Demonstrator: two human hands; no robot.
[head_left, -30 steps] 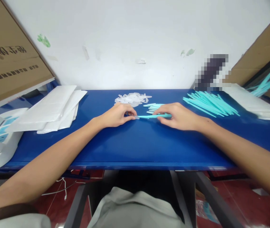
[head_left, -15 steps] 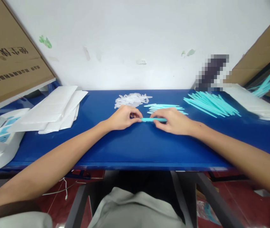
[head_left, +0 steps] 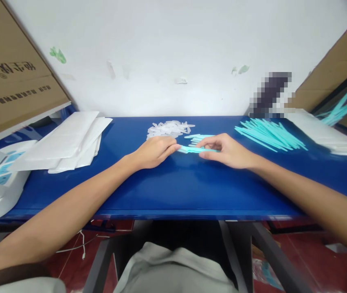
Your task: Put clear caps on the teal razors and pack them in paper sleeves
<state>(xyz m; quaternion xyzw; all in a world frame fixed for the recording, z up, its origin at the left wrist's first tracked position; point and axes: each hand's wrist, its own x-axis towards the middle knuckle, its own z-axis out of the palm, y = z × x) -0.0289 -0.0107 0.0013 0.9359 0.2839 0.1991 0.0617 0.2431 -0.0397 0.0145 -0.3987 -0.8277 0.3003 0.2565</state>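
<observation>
We hold slim turquoise stick point(head_left: 202, 150) level above blue surface point(head_left: 167, 189), between two hands, probably so it cannot turn. Right hand point(head_left: 233, 152) grips its body between thumb and fingers; left hand point(head_left: 157, 152) is closed at translucent cap point(head_left: 183, 149) on other end, perhaps for steady alignment. Loose caps point(head_left: 169, 128) lie behind left hand, loose turquoise sticks point(head_left: 271, 134) beyond right hand: each kind apart, we suppose for easy reach.
</observation>
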